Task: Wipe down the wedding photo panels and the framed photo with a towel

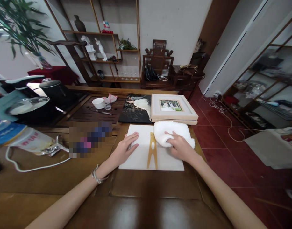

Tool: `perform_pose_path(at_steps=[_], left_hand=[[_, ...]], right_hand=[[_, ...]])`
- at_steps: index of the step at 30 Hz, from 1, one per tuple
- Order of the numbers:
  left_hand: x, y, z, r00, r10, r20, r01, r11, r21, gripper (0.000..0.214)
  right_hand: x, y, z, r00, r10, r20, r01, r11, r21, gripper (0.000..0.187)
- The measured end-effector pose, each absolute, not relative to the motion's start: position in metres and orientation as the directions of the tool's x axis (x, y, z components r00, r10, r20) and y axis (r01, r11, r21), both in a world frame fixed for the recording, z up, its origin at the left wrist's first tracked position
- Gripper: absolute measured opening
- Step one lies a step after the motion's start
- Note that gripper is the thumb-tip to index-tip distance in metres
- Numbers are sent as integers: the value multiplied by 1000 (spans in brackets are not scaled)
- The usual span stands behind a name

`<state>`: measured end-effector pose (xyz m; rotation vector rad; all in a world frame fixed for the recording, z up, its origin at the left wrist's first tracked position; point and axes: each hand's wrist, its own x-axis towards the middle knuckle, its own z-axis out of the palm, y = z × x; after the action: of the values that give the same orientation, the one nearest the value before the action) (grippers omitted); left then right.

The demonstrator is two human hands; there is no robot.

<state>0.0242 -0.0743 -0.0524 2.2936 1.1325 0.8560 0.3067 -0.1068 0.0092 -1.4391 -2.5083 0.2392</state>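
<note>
A white flat panel (pixel 138 157), the back of a picture frame with a gold-brown stand leg (pixel 152 152) down its middle, lies on the wooden table (pixel 146 203). My left hand (pixel 126 146) rests flat on the panel's left part, fingers stretched out. My right hand (pixel 180 146) presses on a folded white cloth (pixel 171 133) at the panel's upper right corner, fingers curled over it.
Behind the panel lie a white-framed photo (pixel 172 106) on a stack and a dark floral picture (pixel 136 108). A tea tray with a white cup (pixel 98 102) is further left. A kettle (pixel 52 87), packets (pixel 24 138) and a white cable (pixel 28 167) sit at the left. Red tiled floor lies to the right.
</note>
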Motion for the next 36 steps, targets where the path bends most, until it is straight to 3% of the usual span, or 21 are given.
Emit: perform_pose_path(at_steps=[5, 15, 19, 27, 36], left_hand=[[26, -75, -52, 450, 826, 339, 546, -555, 628, 37], [26, -76, -54, 451, 827, 335, 548, -553, 627, 38], [25, -75, -54, 466, 823, 324, 546, -555, 628, 39], [25, -74, -55, 463, 817, 343, 524, -565, 638, 39], [27, -76, -52, 437, 831, 344, 531, -546, 647, 38]], right_hand=[[304, -110, 2, -495, 856, 150, 824, 517, -231, 38], [295, -215, 45, -600, 796, -83, 754, 527, -393, 36], [298, -190, 42, -542, 839, -52, 785, 483, -389, 38], [296, -113, 10, -477, 867, 144, 823, 498, -273, 41], [290, -186, 36, -567, 810, -148, 799, 497, -338, 36]])
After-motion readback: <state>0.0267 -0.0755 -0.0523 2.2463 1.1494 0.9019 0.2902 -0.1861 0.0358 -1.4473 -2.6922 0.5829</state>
